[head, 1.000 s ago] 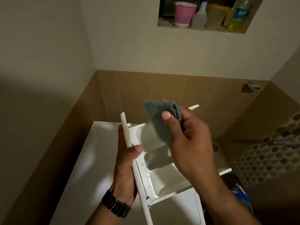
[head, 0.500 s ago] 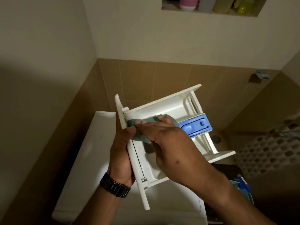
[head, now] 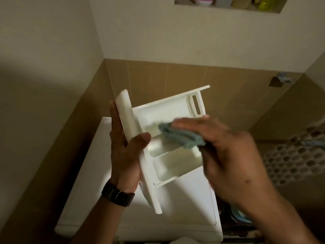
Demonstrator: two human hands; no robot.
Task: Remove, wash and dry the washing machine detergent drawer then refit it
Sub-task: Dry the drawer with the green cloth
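Observation:
The white detergent drawer (head: 165, 111) is held in the air above the white washing machine (head: 91, 176), tilted with its front panel to the left. My left hand (head: 123, 152) grips that front panel, thumb hooked over its inner edge. My right hand (head: 226, 152) holds a grey-green cloth (head: 179, 136) and presses it into the drawer's middle compartment. The right hand is blurred by motion. It hides the drawer's right part.
A wall niche (head: 228, 4) above holds a pink cup and bottles. Tan tiles line the corner behind the machine. A perforated basket (head: 295, 155) stands to the right, and dark items with something blue lie low beside the machine.
The cloth has slid from the drawer's front-left corner rightward into the middle compartment. The blue insert is now hidden behind my right hand. The drawer sits slightly lower in view.

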